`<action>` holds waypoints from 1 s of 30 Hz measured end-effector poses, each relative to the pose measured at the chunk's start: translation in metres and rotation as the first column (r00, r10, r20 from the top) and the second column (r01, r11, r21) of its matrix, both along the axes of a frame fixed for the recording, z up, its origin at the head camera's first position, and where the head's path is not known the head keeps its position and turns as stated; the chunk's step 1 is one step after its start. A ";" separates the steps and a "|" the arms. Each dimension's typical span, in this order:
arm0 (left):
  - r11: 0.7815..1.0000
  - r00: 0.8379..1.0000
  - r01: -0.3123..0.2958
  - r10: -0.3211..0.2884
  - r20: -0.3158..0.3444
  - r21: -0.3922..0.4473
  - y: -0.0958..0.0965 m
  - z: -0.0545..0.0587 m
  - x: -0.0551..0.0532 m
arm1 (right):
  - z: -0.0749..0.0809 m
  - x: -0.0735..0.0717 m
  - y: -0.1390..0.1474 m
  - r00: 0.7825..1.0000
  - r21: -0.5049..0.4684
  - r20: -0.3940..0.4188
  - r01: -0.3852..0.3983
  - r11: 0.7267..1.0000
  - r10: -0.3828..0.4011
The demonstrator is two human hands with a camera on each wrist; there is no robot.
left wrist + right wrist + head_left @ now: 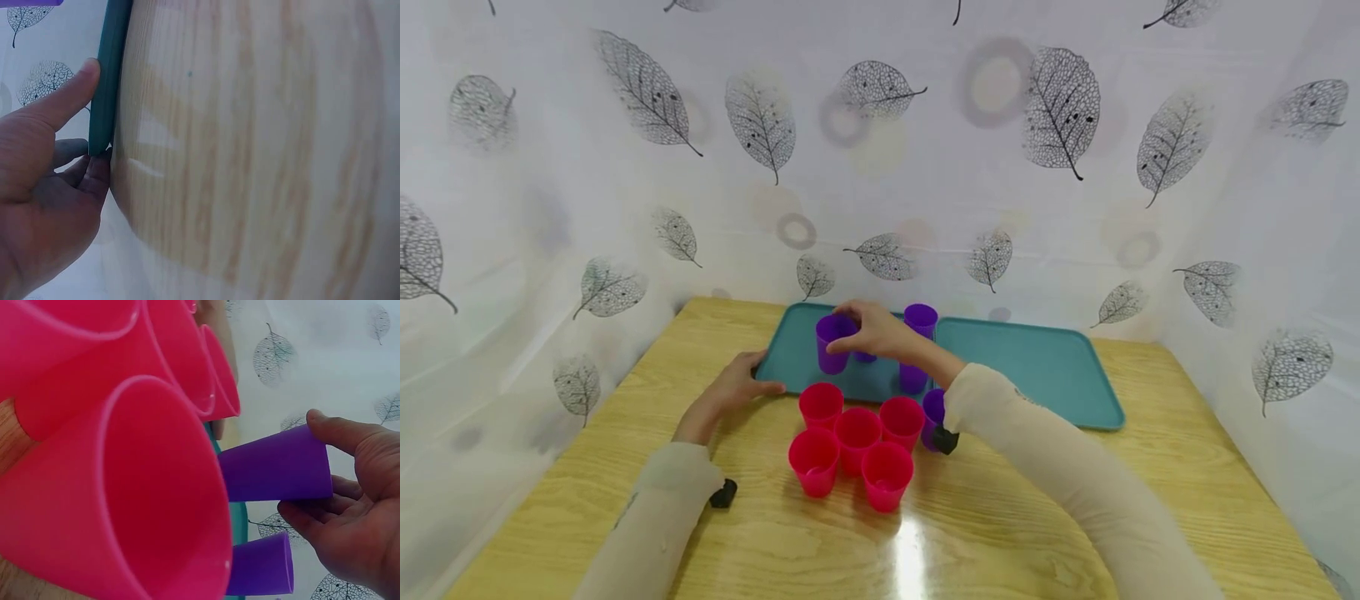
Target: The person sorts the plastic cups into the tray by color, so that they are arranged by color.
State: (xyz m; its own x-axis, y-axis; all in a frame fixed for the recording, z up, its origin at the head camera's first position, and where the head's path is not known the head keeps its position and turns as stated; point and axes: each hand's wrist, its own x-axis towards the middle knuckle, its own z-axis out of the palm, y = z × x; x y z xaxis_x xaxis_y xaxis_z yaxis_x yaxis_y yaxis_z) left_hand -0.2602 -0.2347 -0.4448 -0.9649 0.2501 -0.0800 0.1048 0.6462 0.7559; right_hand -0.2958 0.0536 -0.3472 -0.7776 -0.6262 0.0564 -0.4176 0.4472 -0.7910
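Note:
My right hand (844, 330) grips a purple cup (831, 343) by its rim; the cup stands upright on the left teal tray (788, 360). In the right wrist view my thumb and fingers (315, 509) wrap the purple cup (275, 465). A taller purple cup stack (917, 354) and a smaller purple cup (866, 357) stand on the same tray. My left hand (758, 382) pinches the tray's front left corner: thumb on the tray rim (107, 81), fingers (94, 169) at its underside. Several pink cups (852, 446) cluster on the table before the tray.
One more purple cup (933, 410) stands beside the pink cluster, by my right sleeve. A second teal tray (1037, 367) lies bare to the right. The wooden table (1037, 517) is enclosed by leaf-patterned white curtains (925, 167) at the back and sides.

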 end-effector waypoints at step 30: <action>1.000 1.000 -0.017 0.018 0.011 -0.022 0.002 0.000 0.001 | -0.037 -0.006 -0.019 0.997 0.126 -0.074 -0.005 0.992 0.015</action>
State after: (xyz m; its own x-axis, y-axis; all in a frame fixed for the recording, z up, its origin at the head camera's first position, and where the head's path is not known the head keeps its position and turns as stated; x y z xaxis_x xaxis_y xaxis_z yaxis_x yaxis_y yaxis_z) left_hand -0.2588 -0.2326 -0.4444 -0.9681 0.2313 -0.0961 0.0851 0.6646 0.7424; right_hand -0.3014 0.0347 -0.3844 -0.7677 -0.6398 0.0347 -0.4786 0.5366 -0.6949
